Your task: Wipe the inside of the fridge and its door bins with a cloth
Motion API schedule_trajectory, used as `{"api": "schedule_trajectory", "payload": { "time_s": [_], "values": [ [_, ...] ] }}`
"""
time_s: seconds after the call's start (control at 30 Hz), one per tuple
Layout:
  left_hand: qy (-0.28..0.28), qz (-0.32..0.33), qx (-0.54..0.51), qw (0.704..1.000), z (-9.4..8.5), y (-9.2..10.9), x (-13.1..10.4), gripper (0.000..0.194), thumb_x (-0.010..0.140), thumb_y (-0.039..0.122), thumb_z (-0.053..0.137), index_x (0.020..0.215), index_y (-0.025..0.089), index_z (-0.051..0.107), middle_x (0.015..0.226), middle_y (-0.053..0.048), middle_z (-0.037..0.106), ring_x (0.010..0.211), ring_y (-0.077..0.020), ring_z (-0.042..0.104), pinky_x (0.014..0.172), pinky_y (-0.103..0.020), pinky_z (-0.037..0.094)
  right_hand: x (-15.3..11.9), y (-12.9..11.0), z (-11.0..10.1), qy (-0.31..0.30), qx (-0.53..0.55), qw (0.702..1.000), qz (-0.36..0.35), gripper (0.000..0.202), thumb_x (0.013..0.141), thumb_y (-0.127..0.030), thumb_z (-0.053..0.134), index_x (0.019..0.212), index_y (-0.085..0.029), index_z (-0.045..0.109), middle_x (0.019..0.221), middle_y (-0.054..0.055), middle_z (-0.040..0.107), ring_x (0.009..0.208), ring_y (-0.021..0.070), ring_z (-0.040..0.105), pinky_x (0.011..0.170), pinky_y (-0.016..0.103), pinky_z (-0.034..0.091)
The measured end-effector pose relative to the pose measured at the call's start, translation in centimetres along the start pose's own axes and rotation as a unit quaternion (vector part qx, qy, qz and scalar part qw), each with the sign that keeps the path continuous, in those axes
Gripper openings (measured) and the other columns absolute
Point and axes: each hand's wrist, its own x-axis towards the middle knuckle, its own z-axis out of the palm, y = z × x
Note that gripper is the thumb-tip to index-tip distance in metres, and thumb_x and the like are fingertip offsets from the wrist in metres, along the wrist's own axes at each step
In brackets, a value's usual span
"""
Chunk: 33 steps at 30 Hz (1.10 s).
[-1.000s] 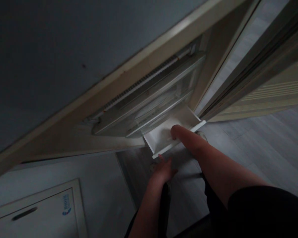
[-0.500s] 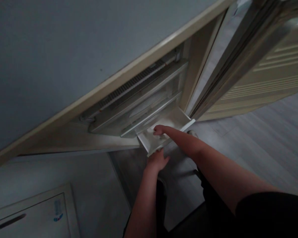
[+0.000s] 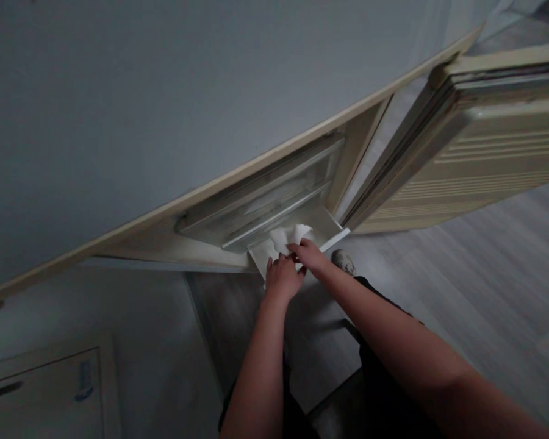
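A crumpled white paper towel (image 3: 281,235) is held over the pulled-out bottom drawer (image 3: 324,224) of a fridge or freezer. My right hand (image 3: 312,257) pinches its right side, with the fingers closed. Close beside it, my left hand (image 3: 284,277) has its fingers bent onto the towel's near edge, at the drawer's front. The two hands nearly touch. Parts of the fingertips are hidden by the towel and by the dim light.
Above the drawer are more clear drawer fronts (image 3: 274,198). The open ribbed door (image 3: 494,158) stands to the right, over a grey wood-look floor (image 3: 476,268). A shoe (image 3: 343,261) is close to the drawer. At lower left is a white panel (image 3: 41,402) with a dark slot.
My left hand has moved from the drawer's front edge up to the paper towel. My right hand has come nearer to it, and the towel is now raised and spread. The view has shifted.
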Motion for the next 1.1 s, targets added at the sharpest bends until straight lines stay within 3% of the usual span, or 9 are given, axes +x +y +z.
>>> {"api": "schedule_trajectory", "payload": {
  "time_s": [0.13,0.23,0.3,0.37,0.43,0.57,0.77,0.93,1.1],
  "values": [
    [0.01,-0.008,-0.031,0.999,-0.8,-0.9,0.7,0.032,0.094,0.037,0.055,0.119,0.022,0.07,0.131,-0.013,0.064,0.125,-0.0305,0.06,0.114,-0.043,0.039,-2.5,-0.1,-1.0,0.03,0.144,0.989,-0.001,0.027,0.09,-0.031,0.05,0.103,-0.013,0.066,0.099,0.008,0.071,0.088,0.0166,0.066,0.076,0.023,0.051],
    [0.026,-0.067,-0.039,0.997,-1.3,-1.6,1.5,0.031,0.095,0.026,0.048,0.117,0.015,0.068,0.126,-0.017,0.067,0.117,-0.034,0.064,0.104,-0.045,0.047,-2.0,-0.6,-1.9,0.051,0.038,0.997,-0.049,0.022,0.088,-0.03,0.055,0.096,-0.014,0.067,0.095,0.007,0.07,0.089,0.0175,0.064,0.081,0.026,0.048],
    [0.071,-0.094,-0.055,0.992,-1.6,-1.9,2.0,0.037,0.097,0.021,0.036,0.124,0.014,0.061,0.127,-0.017,0.066,0.117,-0.0328,0.064,0.1,-0.045,0.049,-0.5,-1.2,-2.6,0.079,-0.074,0.99,-0.091,0.018,0.085,-0.027,0.059,0.091,-0.013,0.067,0.096,0.008,0.069,0.087,0.0181,0.062,0.079,0.027,0.046],
    [0.134,-0.09,-0.117,0.98,-1.7,-2.0,2.5,0.04,0.099,0.021,0.031,0.131,0.016,0.055,0.132,-0.014,0.065,0.121,-0.0285,0.062,0.102,-0.041,0.049,1.1,-1.8,-3.2,0.079,-0.136,0.981,-0.112,0.015,0.084,-0.023,0.059,0.089,-0.012,0.067,0.094,0.008,0.068,0.084,0.0173,0.06,0.076,0.026,0.044],
    [0.179,-0.059,-0.201,0.961,-1.4,-2.0,3.0,0.039,0.101,0.027,0.033,0.134,0.018,0.052,0.135,-0.012,0.063,0.124,-0.0253,0.06,0.105,-0.038,0.047,2.2,-2.1,-3.6,0.042,-0.126,0.985,-0.106,0.015,0.084,-0.02,0.057,0.09,-0.011,0.068,0.088,0.005,0.067,0.079,0.0156,0.059,0.072,0.024,0.043],
    [0.154,-0.003,-0.312,0.937,0.0,-2.6,4.1,0.043,0.099,0.031,0.042,0.138,0.016,0.05,0.141,-0.013,0.06,0.13,-0.0226,0.056,0.111,-0.036,0.044,2.2,-1.8,-3.2,-0.016,-0.03,0.989,-0.141,0.021,0.082,-0.018,0.054,0.099,-0.013,0.066,0.089,0.002,0.066,0.081,0.0143,0.059,0.073,0.022,0.045],
    [0.145,-0.02,-0.39,0.909,1.2,-4.2,5.0,0.058,0.09,0.021,0.049,0.148,0.018,0.041,0.147,-0.012,0.054,0.134,-0.0205,0.052,0.113,-0.036,0.042,1.5,-1.4,-1.5,-0.027,-0.036,0.989,-0.144,0.01,0.084,-0.02,0.049,0.09,-0.016,0.056,0.088,0.0,0.061,0.079,0.0129,0.054,0.074,0.022,0.042],
    [0.171,-0.042,-0.396,0.901,1.1,-5.2,4.7,0.05,0.083,0.025,0.058,0.131,0.016,0.054,0.119,-0.01,0.069,0.108,-0.0215,0.066,0.094,-0.033,0.052,1.1,-1.4,-1.3,-0.048,-0.087,0.983,-0.155,0.006,0.088,-0.022,0.047,0.087,-0.018,0.05,0.083,-0.001,0.054,0.078,0.0125,0.05,0.07,0.022,0.036],
    [0.218,-0.055,-0.352,0.908,0.1,-5.0,4.3,0.024,0.082,0.031,0.06,0.099,0.015,0.065,0.09,-0.006,0.071,0.084,-0.02,0.066,0.076,-0.03,0.051,0.5,-1.7,-1.3,-0.022,-0.216,0.968,-0.13,0.011,0.092,-0.024,0.045,0.091,-0.017,0.053,0.086,0.002,0.061,0.077,0.0134,0.051,0.066,0.023,0.033]
  ]
}}
